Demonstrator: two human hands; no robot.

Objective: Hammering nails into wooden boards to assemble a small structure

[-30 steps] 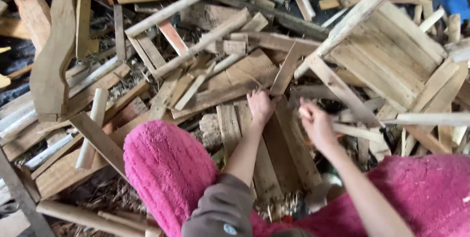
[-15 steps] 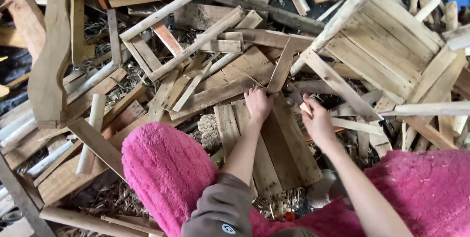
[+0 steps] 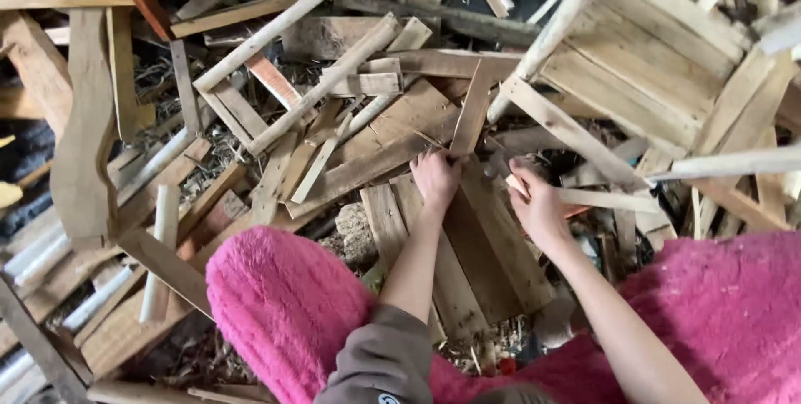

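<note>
I see fuzzy bright-pink fleece trousers covering both knees, a grey-brown sleeve pushed up past the left elbow, and forearms and hands bare, without gloves.

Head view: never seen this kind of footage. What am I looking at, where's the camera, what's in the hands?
There is no machine here: a person works with two bare hands, and the one camera sits on the person's head, looking down. The fuzzy pink trouser legs at the bottom are the person's knees, with a grey sleeve on the left arm.

The ground is a heap of scrap wood: pale round wooden poles, short offcuts, and a slatted pale wooden pallet piece at upper right.

The left hand rests with fingers spread on the top end of some flat brown wooden boards lying between the knees. The right hand closes around a thin pale wooden strip that sticks out to the right. Whether it grips tightly or only touches, I cannot tell.
</note>
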